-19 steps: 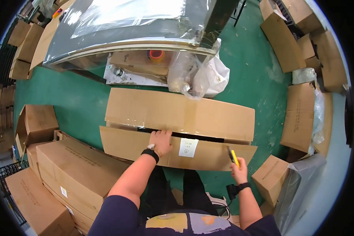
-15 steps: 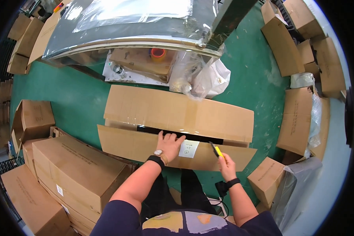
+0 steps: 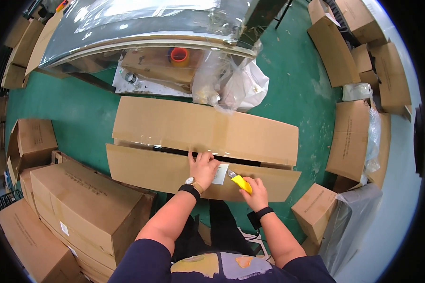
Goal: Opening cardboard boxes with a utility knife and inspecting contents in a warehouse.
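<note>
A long cardboard box (image 3: 203, 125) lies across in front of me, its two top flaps slightly parted. Dark contents (image 3: 174, 151) show through the slit. My left hand (image 3: 204, 170) rests on the near flap (image 3: 146, 165) with its fingers apart, the tips at the slit. Beside its thumb, a white paper label (image 3: 220, 174) with handwriting sits on that flap. In my right hand (image 3: 256, 193) is a yellow utility knife (image 3: 241, 183), its blade pointing up and left at the label's right edge. I cannot tell whether the blade touches the flap.
Beyond the box stands a plastic-covered workbench (image 3: 141, 28), with a tape roll (image 3: 179, 55) and a white plastic bag (image 3: 250, 87) below it. Large cartons (image 3: 85, 203) are stacked at the near left. More boxes (image 3: 349, 137) line the right wall, near grey plastic sheeting (image 3: 352, 217).
My right hand has brought the knife left and turned it, so the blade is now beside the label. My left hand stays on the near flap. The whole view has shifted slightly.
</note>
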{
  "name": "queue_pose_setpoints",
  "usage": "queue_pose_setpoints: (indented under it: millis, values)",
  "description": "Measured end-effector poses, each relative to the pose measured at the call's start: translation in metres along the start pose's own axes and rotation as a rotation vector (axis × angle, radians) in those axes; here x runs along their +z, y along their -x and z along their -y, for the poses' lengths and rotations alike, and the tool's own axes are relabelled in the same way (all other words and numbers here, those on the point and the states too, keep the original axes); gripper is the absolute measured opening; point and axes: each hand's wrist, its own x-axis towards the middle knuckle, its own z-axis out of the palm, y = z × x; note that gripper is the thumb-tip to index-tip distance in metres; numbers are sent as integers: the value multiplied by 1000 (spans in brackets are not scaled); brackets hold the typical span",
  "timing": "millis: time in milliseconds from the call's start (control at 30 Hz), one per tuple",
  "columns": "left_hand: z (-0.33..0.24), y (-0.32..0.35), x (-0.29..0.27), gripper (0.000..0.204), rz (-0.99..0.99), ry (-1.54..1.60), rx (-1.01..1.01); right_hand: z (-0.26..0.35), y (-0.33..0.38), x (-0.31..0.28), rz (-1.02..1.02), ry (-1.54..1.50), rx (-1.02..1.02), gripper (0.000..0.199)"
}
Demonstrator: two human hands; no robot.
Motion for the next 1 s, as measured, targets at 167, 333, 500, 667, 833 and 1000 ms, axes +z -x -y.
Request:
queue_pose_setpoints:
  millis: [167, 333, 500, 667, 833, 1000]
  values:
    - [-16, -9, -3, 10, 78, -124, 43, -8, -10, -4, -39, 167, -132, 42]
    - [-15, -9, 4, 8, 145, -68, -29, -13, -16, -10, -42, 230, -235, 42]
    - [-15, -12, 5, 6, 199, -148, -43, -19, -21, -12, -52, 249, -325, 40]
    - [-21, -13, 6, 10, 219, -71, -59, -24, -31, -14, -65, 300, -351, 40]
    - [-17, -20, 7, 13, 334, -54, -174, -21, -39, -15, -86, 267, -423, 37]
    - [-12, -21, 6, 13, 380, -31, -187, -19, -43, -17, -65, 246, -419, 36]
